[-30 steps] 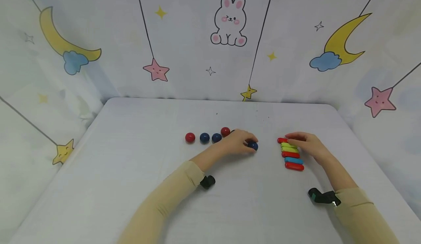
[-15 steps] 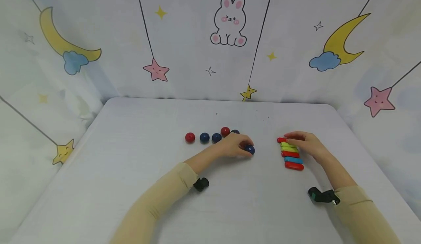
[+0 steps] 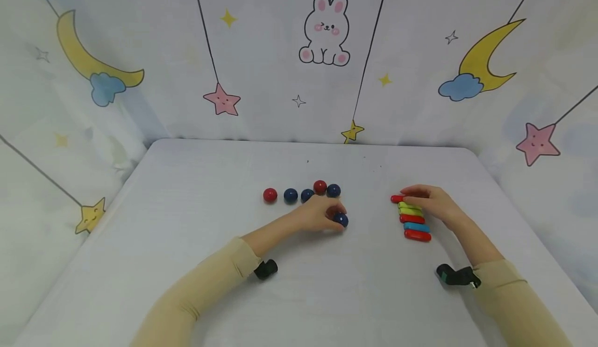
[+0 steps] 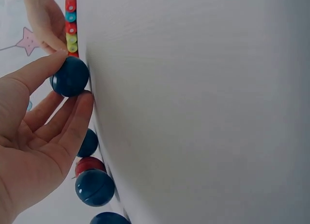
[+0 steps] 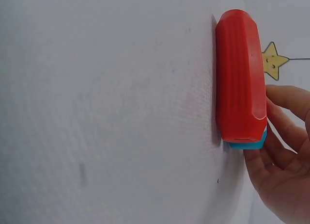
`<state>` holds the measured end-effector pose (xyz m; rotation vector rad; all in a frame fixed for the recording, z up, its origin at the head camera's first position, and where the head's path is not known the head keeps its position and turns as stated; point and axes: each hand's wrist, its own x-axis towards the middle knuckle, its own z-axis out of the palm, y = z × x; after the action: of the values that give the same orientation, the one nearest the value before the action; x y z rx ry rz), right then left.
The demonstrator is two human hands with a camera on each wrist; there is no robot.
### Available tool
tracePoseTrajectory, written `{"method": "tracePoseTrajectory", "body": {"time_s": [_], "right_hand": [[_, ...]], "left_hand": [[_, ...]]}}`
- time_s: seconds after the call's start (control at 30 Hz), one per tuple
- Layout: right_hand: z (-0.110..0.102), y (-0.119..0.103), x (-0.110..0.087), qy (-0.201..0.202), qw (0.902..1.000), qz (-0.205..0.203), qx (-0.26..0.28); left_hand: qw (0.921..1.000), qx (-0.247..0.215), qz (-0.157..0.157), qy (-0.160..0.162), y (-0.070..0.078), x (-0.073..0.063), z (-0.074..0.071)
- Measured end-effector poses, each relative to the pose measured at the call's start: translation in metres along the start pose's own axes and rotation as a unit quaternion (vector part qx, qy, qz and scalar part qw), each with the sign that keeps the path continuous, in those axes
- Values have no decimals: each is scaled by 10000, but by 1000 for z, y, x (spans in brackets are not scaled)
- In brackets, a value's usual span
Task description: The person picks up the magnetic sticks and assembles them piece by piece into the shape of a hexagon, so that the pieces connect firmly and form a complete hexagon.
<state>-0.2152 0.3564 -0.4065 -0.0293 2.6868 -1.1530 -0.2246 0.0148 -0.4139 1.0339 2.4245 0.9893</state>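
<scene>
My left hand (image 3: 314, 214) pinches a dark blue ball (image 3: 342, 219) between thumb and fingertips, close over the white table. In the left wrist view that glossy ball (image 4: 70, 77) sits between the thumb and the fingers. My right hand (image 3: 432, 202) holds a small red toy rod (image 3: 396, 199) at the far end of a row of rods. Two yellow-green rods (image 3: 410, 212), a red rod (image 3: 412, 219), a blue rod (image 3: 417, 227) and a nearest red rod (image 3: 418, 236) lie below it. In the right wrist view the nearest red rod (image 5: 238, 73) hides the held one.
Left of the rods, a red ball (image 3: 270, 196), a blue ball (image 3: 290, 196), a partly covered blue ball (image 3: 307, 195), another red ball (image 3: 320, 186) and another blue ball (image 3: 334, 190) rest on the table (image 3: 210, 181). A patterned cloth (image 3: 271, 40) hangs behind.
My left hand has drawn the blue ball leftward and toward the near side, uncovering the blue ball behind it. My right hand and the far red rod have shifted slightly left.
</scene>
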Motion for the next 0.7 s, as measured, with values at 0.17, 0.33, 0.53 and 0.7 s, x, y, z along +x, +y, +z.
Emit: {"method": "tracePoseTrajectory", "body": {"time_s": [0.17, 0.33, 0.53, 0.7], "right_hand": [[2, 1, 4, 32, 9999, -71, -107], [3, -2, 8, -99, 9997, -69, -219], [6, -8, 9, -157, 9989, -30, -444], [9, -12, 9, -118, 9980, -67, -625]], "left_hand": [[10000, 8, -6, 58, -2, -17, -3], [9999, -57, -104, 70, -5, -35, -5], [9997, -196, -81, 106, -11, -54, -7], [9993, -307, -151, 155, -16, -70, -9]]}}
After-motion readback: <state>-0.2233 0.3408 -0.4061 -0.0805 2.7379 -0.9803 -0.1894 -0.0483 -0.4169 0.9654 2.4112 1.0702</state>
